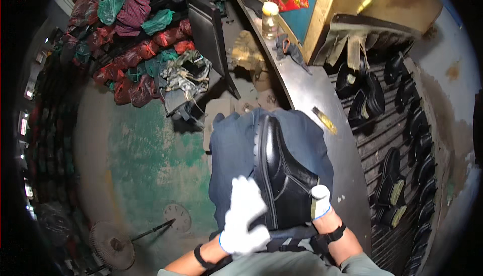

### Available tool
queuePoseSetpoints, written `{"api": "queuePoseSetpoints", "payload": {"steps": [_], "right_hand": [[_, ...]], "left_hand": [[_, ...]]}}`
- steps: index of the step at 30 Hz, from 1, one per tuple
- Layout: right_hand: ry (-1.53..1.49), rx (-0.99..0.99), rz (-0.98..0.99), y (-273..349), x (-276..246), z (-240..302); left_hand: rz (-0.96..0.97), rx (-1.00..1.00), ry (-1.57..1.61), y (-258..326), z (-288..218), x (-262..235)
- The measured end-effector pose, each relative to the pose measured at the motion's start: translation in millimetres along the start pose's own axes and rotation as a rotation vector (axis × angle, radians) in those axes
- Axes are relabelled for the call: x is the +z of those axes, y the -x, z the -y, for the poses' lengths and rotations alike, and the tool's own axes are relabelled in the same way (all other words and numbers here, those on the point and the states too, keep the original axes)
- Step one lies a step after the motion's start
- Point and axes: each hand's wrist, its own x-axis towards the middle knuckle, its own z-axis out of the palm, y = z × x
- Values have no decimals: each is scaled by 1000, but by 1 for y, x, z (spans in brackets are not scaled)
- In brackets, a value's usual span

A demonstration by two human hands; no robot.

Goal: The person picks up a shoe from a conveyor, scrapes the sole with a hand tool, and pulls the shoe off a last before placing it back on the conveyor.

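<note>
A black leather boot (288, 195) lies on its side across my lap, over dark blue cloth (231, 150). Its toe points away from me and its ridged sole faces left. My right hand (321, 203), in a white glove, grips the boot's upper opening at the right, thumb on the outside; the other fingers are mostly hidden. My left hand (244, 218), also gloved in white, is beside the sole with its fingers stretched out and thumb apart. Nothing shows in that hand. Whether it touches the sole is hard to tell.
Right of my lap runs a metal bench (322, 95) holding a yellow tool (325, 120) and a yellow-lidded jar (270, 20). Several black boots (390, 178) stand on a slatted rack farther right. A fan (113, 246) stands lower left; a black chair (206, 34) and bagged bundles (146, 49) lie beyond.
</note>
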Motion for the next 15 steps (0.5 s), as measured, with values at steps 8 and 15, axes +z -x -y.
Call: {"api": "queuePoseSetpoints", "payload": {"steps": [8,15], "right_hand": [[201,-44,-199,-4,29,-6],[1780,-389,-237,-17,131,-25]], "left_hand": [[-372,-475,676,-35,71,57],[-265,-786,2100,2,119,59]]}}
